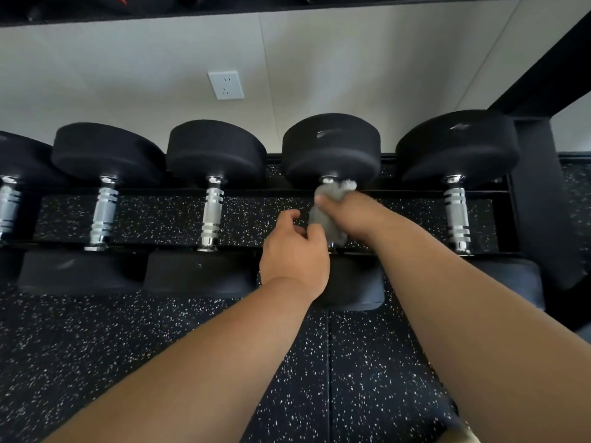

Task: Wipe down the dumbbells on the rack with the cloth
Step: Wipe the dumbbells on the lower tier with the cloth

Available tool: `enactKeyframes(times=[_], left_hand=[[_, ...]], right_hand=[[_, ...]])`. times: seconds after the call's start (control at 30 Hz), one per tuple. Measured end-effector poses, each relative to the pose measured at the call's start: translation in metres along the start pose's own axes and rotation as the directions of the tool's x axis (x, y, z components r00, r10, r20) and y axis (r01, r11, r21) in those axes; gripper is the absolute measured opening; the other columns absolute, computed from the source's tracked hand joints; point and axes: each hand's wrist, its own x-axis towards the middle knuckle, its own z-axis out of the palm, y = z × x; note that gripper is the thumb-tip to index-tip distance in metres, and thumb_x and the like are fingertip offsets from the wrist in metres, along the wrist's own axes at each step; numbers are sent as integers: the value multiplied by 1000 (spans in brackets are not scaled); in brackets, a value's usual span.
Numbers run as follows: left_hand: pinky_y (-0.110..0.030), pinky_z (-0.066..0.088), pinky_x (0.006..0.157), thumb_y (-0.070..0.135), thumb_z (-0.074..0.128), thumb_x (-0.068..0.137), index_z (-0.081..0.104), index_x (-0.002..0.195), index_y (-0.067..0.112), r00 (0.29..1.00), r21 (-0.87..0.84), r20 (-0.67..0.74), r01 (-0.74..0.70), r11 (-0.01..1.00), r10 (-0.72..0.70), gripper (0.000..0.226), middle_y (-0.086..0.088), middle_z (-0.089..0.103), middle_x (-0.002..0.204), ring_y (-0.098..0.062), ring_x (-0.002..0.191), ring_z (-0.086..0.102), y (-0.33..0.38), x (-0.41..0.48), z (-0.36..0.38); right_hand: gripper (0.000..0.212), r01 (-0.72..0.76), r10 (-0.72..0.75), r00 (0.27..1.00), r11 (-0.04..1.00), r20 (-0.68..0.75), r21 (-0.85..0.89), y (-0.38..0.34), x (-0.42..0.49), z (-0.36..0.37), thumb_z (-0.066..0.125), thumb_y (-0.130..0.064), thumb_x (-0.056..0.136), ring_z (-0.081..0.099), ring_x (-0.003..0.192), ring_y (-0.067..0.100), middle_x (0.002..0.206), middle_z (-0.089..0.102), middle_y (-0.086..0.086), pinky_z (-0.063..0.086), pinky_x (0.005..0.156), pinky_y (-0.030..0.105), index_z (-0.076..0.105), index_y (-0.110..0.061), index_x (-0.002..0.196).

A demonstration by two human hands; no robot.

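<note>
Several black dumbbells with chrome handles lie side by side on a low black rack (351, 194). My right hand (348, 212) grips a grey cloth (332, 190) that is wrapped round the handle of the fourth dumbbell (331, 148), which hides the handle. My left hand (295, 251) hovers just left of the cloth with its fingers curled, above the near head of that dumbbell; whether its fingertips touch the cloth I cannot tell. White marks show on the far heads of this dumbbell and of the one to its right (457, 145).
A black upright of the rack (540, 193) stands at the right, and a dark shelf (224, 8) runs overhead. Behind the rack is a pale wall with a white socket (225, 85). Black speckled rubber flooring (287, 362) lies under my arms.
</note>
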Motion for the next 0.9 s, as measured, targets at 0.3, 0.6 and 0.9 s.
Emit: enactKeyframes(times=[0.3,0.6,0.9], left_hand=[[-37,51,83,44,52,98,54,136,36,1000,4,-3,5,1000,-5,39,16,65,100,-17,101,64,-1,2,1],[-42,53,93,45,52,97,56,139,35,1000,-4,12,29,1000,-29,43,16,63,99,-19,107,62,3,0,-1],[-42,55,87,55,42,80,59,121,36,1000,-9,19,6,1000,-6,48,11,69,103,-20,99,65,4,-3,-1]], right_hand=[[56,-14,18,999,995,-49,95,-7,2,-6,36,-52,106,70,100,38,110,72,22,57,94,47,64,-7,123],[15,34,22,981,959,194,-281,19,-18,-6,48,-20,108,50,78,16,86,53,2,35,60,21,55,-16,96],[42,58,-58,998,988,-5,140,-3,-10,-6,46,-44,107,72,94,31,105,74,17,57,83,40,69,-9,107]])
